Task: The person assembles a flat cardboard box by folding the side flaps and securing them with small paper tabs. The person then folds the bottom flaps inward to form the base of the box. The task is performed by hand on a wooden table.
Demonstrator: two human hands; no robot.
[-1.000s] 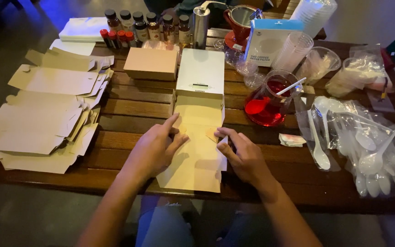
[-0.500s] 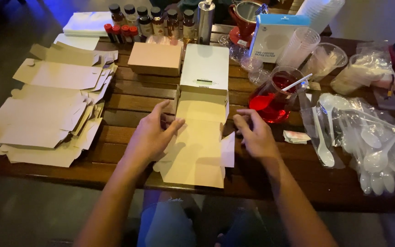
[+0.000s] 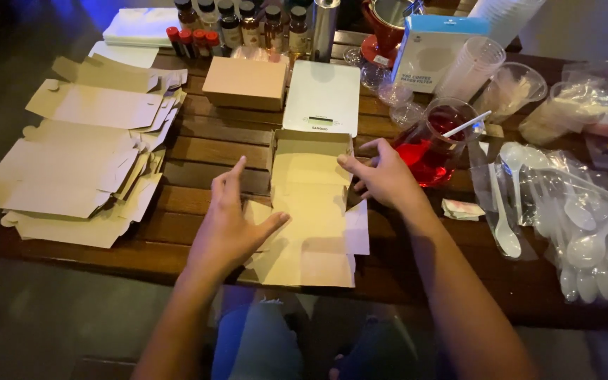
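Observation:
A half-folded brown cardboard box [image 3: 309,204] lies in front of me on the wooden table [image 3: 205,151], its far walls raised and its near flaps flat. My left hand [image 3: 231,224] rests on the box's left flap, fingers spread and index finger pointing away. My right hand [image 3: 381,176] pinches the raised right wall of the box near its far corner.
A stack of flat unfolded boxes [image 3: 82,162] lies at the left. Behind are a closed brown box [image 3: 245,82], a white scale [image 3: 322,97], bottles [image 3: 241,24], a jar of red liquid [image 3: 434,141] and a box of filters [image 3: 436,49]. Bagged plastic spoons [image 3: 571,218] lie right.
Both hands moved away from me along the box. The far walls now stand up, and my right hand went from the near flap to the right wall.

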